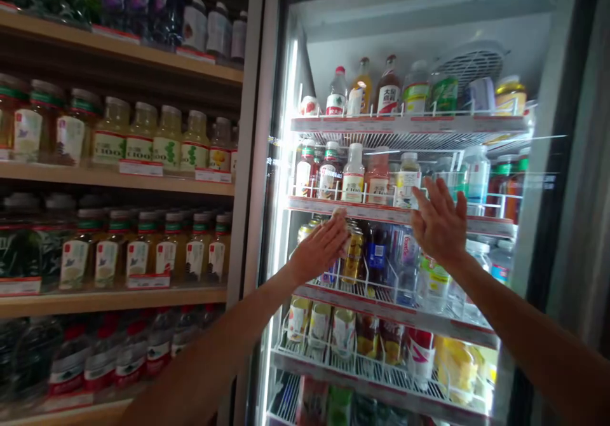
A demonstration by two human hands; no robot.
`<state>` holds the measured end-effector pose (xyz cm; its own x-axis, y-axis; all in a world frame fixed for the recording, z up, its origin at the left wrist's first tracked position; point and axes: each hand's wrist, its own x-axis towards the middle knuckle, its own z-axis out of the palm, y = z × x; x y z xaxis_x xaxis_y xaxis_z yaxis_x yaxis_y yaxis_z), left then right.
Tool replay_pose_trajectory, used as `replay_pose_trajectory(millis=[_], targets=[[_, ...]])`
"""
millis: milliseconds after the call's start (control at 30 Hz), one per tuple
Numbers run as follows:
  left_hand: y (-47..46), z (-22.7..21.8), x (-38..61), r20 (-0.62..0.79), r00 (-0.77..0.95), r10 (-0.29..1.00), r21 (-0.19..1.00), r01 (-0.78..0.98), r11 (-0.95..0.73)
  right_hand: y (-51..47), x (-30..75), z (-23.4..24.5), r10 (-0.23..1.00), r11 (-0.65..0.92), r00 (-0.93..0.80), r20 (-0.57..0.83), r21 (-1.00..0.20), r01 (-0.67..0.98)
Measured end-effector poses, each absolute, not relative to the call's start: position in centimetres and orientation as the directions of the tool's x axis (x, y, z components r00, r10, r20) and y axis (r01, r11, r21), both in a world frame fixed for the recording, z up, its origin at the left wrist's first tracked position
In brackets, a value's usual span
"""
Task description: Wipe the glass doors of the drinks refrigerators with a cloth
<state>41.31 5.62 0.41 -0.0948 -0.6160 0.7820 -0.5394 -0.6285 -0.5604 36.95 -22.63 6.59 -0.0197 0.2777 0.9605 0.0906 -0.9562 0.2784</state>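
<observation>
My left hand (320, 251) lies flat against the glass door (419, 25) of a lit drinks fridge, at the height of the canned-drink shelf. A pale cloth (340, 215) shows past its fingertips, pressed between hand and glass; most of it is hidden. To the right, my right hand (439, 221) is raised with fingers spread and holds nothing. It is at or close to the glass; I cannot tell whether it touches. Behind the glass, near my hands, are gold cans (352, 255) and a clear bottle with a yellow-green label (431, 280).
Wooden shelves (119, 178) with rows of bottled drinks stand on the left. A metal frame (252, 133) separates them from the fridge. Inside the fridge, wire racks (410, 124) hold bottles and cans. A round vent grille (471, 63) sits at the top back.
</observation>
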Motion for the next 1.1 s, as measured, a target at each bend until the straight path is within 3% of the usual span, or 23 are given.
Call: replay_pose_trajectory(millis=[133, 267, 333, 400, 567, 633, 667, 800, 867, 1033, 1100], targets=[[1.2, 3.0, 41.0, 0.923, -0.028, -0.384, -0.318, -0.620, -0.718, -18.7, 35.9, 6.8, 0.347, -0.885, -0.133, 0.928, 0.371, 0.282], [0.3, 3.8, 41.4, 0.979, 0.055, -0.197, -0.134, -0.555, -0.821, -12.1, 36.3, 6.2, 0.405, -0.747, -0.044, 0.913, 0.358, 0.561], [2.3, 2.9, 41.8, 0.976, 0.050, -0.213, -0.155, -0.529, -0.835, -9.6, 37.4, 5.6, 0.361, -0.778, 0.014, 0.932, 0.293, 0.556], [5.4, 1.8, 42.3, 0.944, 0.024, -0.329, -0.272, -0.509, -0.817, -7.8, 38.5, 5.0, 0.338, -0.833, 0.055, 0.940, 0.271, 0.483], [10.7, 0.3, 43.2, 0.916, 0.027, -0.401, -0.364, -0.370, -0.855, -7.4, 39.7, 5.8, 0.551, -0.805, 0.057, 0.833, 0.511, 0.302], [10.7, 0.3, 43.2, 0.915, 0.034, -0.402, -0.366, -0.349, -0.862, -10.4, 39.4, 7.4, 0.567, -0.802, 0.016, 0.824, 0.548, 0.238], [10.5, 0.3, 43.1, 0.915, 0.037, -0.402, -0.366, -0.342, -0.865, -12.5, 39.1, 8.4, 0.526, -0.831, -0.018, 0.850, 0.519, 0.201], [9.8, 0.4, 42.8, 0.919, 0.042, -0.392, -0.359, -0.324, -0.875, -19.1, 38.5, 10.9, 0.186, -0.967, -0.226, 0.956, 0.219, 0.127], [9.8, 0.4, 42.8, 0.920, 0.042, -0.389, -0.355, -0.331, -0.875, -18.3, 38.6, 10.5, 0.149, -0.973, -0.254, 0.956, 0.187, 0.134], [10.3, 0.6, 42.8, 0.919, 0.029, -0.394, -0.360, -0.351, -0.864, -11.8, 39.2, 7.1, 0.495, -0.844, -0.098, 0.863, 0.505, 0.179], [10.3, 0.6, 42.8, 0.918, 0.025, -0.395, -0.361, -0.357, -0.862, -12.9, 39.0, 6.6, 0.480, -0.845, -0.123, 0.868, 0.496, 0.202]])
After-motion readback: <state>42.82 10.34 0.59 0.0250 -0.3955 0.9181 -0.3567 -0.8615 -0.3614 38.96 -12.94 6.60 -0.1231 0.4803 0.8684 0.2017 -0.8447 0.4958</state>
